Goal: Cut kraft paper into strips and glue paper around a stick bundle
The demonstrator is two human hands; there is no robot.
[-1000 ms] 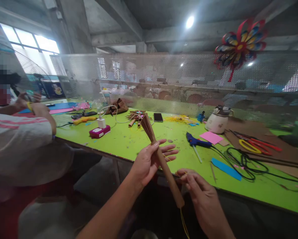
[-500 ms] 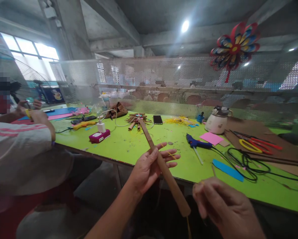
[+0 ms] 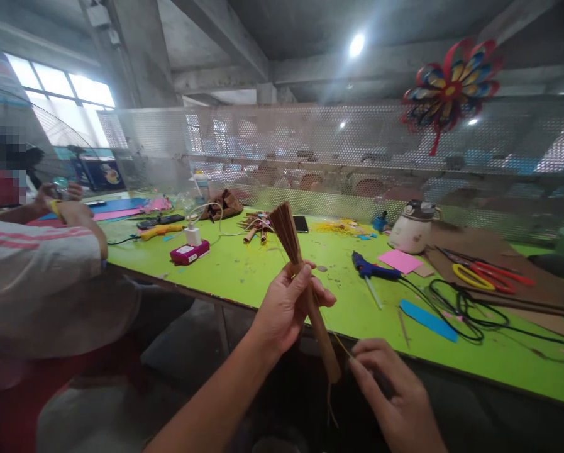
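My left hand [image 3: 293,302] is closed around a small brown paper broom [image 3: 286,233], gripping it where the fanned, pleated end meets the rolled handle. The fan points up and away from me, while the handle [image 3: 323,346] slants down toward my lap. A thin yellow string [image 3: 341,343] runs from near the handle to my right hand [image 3: 390,384], whose thumb and fingertips pinch it. A loose strand [image 3: 329,402] dangles from the handle's lower end.
A blue glue gun [image 3: 376,269], scissors [image 3: 480,277] and black cable lie right on the green table [image 3: 244,277]. Behind are a phone [image 3: 301,224], brown paper bundles [image 3: 258,226] and a lidded jug [image 3: 411,229]. A purple power socket [image 3: 190,251] stands left, near a seated person [image 3: 41,270].
The broom has turned in my left hand, so its fanned face now shows, and the fingers have curled in. My right hand has moved left and down, with the string drawn between.
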